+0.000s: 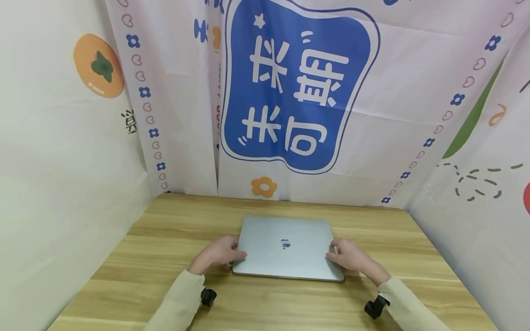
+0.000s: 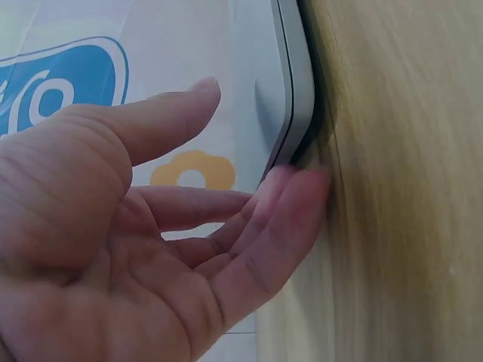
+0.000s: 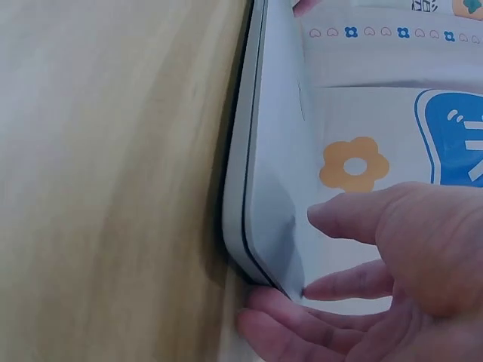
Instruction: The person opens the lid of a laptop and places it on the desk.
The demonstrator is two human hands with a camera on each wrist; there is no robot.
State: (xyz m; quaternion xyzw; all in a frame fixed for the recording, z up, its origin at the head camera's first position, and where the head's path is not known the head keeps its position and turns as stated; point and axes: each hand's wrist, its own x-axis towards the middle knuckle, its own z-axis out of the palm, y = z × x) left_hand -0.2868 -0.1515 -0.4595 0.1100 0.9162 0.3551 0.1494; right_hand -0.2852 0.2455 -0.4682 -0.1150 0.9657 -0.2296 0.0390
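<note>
Laptop [image 1: 290,259] bears a logo [image 1: 285,244]; cloth [image 1: 298,87] reads 未来可期.

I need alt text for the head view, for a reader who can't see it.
A person's left hand and right hand hold a closed silver laptop by its opposite sides at a wood-grain table. Behind hangs a white cloth printed with a large blue lettered panel, turned sideways, and an orange flower below it.
</note>
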